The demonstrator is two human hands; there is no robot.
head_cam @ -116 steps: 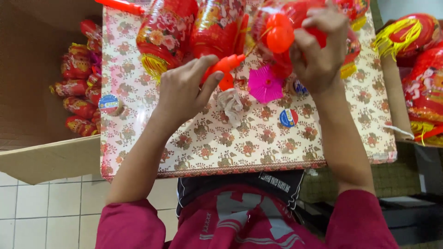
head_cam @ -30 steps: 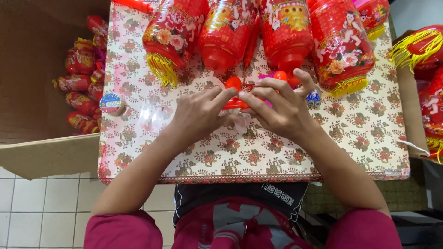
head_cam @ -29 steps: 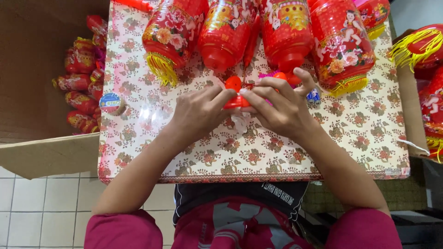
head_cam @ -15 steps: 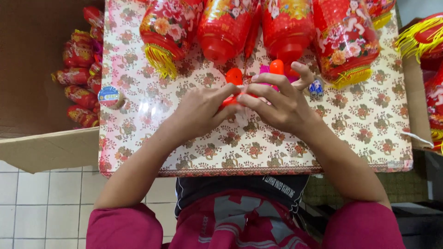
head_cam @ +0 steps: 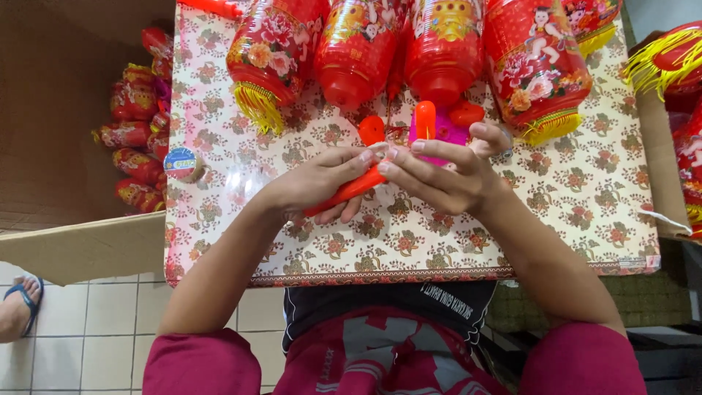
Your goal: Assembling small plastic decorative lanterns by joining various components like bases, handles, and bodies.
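Head view: left hand [head_cam: 314, 183] grips long orange plastic handle [head_cam: 344, 194] over floral-cloth table [head_cam: 585, 212]. Right hand [head_cam: 446, 179] pinches handle's upper end, fingertips meeting left's, beside pink plastic piece [head_cam: 446, 133]. Red paper lanterns [head_cam: 442, 44] lie behind. Judgement: mid-assembly, joining parts; next calls for steady alignment.

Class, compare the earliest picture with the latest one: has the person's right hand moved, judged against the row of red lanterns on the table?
Yes. The right hand has come down from among the red lanterns to below them, beside the left hand over the floral tabletop.
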